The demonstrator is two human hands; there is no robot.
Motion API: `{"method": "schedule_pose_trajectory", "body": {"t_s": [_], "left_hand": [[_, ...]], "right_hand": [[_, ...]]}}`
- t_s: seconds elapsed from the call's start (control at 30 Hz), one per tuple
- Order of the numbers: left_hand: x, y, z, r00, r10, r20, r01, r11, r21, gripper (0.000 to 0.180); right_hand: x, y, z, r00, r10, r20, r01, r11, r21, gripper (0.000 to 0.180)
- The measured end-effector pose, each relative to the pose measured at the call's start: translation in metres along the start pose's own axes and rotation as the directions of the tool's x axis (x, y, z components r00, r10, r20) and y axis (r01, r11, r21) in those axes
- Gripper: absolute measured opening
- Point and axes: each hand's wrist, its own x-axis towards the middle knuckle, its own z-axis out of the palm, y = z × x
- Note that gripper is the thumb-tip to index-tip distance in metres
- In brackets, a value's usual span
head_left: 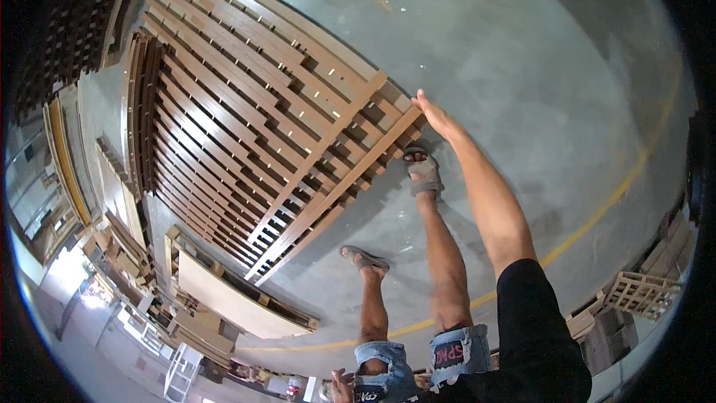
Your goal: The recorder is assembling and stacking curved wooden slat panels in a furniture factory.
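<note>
A broad stack of brown wooden slats (224, 67) lies on the floor in front of me, its pieces stepped in length. Two long narrow strips cross the near ends of the slats: one inner strip (321, 153) and one outer strip (339, 190). At the right end of the outer strip is my right hand (438, 118), its fingers stretched out and seeming to touch the strip's end without wrapping round it. Low in the picture, near my shorts, my left hand (341, 386) shows only in part, its fingers loosely apart, with nothing visible in them.
My sandalled feet stand beside the stack's near edge. A second brown stack (140, 112) rises beyond it. Pale boards (224, 287) lie at the left. A yellow line (589, 220) curves across the grey floor (537, 67). A slatted wooden crate (641, 295) is at the far right.
</note>
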Motion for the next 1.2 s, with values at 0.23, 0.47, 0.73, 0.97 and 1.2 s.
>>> {"method": "schedule_pose_trajectory", "body": {"t_s": [0.23,0.47,0.73,0.97,1.2], "left_hand": [[-0.014,-0.002,0.028,0.916,-0.400,-0.038,0.363,0.865,-0.347,0.056],[-0.006,-0.054,0.023,0.970,-0.238,-0.048,0.229,0.963,-0.145,0.057],[0.041,-0.080,0.044,0.906,-0.421,-0.051,0.355,0.819,-0.450,0.068],[0.043,-0.076,0.059,0.935,-0.354,0.019,0.323,0.827,-0.460,0.064],[0.034,-0.047,0.069,0.951,-0.310,-0.012,0.283,0.881,-0.379,0.061]], "right_hand": [[-0.008,-0.020,0.016,0.998,0.052,0.025,-0.049,0.995,-0.089,0.083],[-0.015,-0.018,-0.007,0.999,0.034,-0.010,-0.033,0.999,0.037,0.083],[-0.017,-0.029,0.006,0.989,0.139,-0.045,-0.141,0.989,-0.036,0.067],[-0.027,-0.016,-0.007,0.997,0.072,-0.023,-0.070,0.993,0.099,0.068],[-0.023,-0.012,-0.009,0.996,0.064,0.066,-0.074,0.984,0.165,0.059]]}}
